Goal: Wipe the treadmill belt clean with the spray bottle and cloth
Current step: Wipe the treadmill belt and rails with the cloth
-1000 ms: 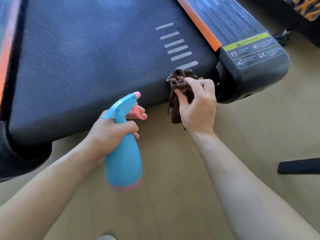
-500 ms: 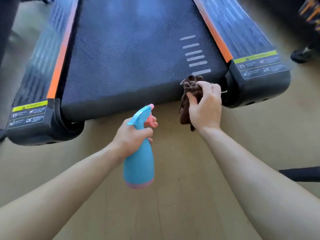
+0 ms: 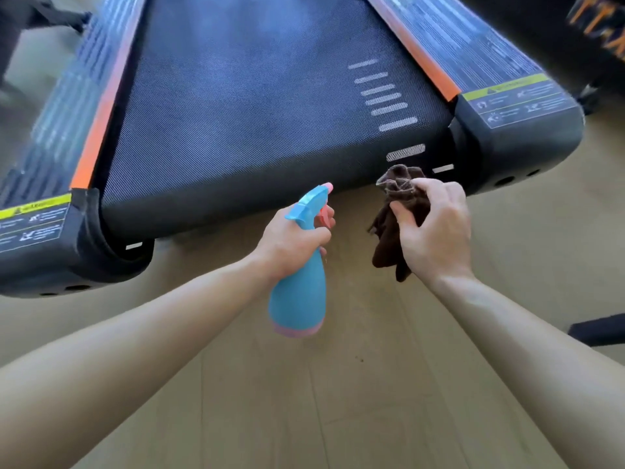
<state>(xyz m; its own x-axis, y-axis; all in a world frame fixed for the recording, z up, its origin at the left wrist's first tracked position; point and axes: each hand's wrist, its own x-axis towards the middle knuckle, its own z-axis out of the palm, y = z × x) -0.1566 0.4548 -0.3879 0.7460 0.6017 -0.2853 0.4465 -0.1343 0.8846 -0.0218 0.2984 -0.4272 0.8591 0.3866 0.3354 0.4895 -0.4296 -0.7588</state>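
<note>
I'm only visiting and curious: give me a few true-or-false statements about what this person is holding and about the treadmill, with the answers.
1. The left hand grips the blue spray bottle. True.
2. The cloth is white. False: it is dark brown.
3. The cloth lies spread flat on the treadmill belt. False: the right hand holds it bunched up.
4. Orange stripes run along both sides of the belt. True.
</note>
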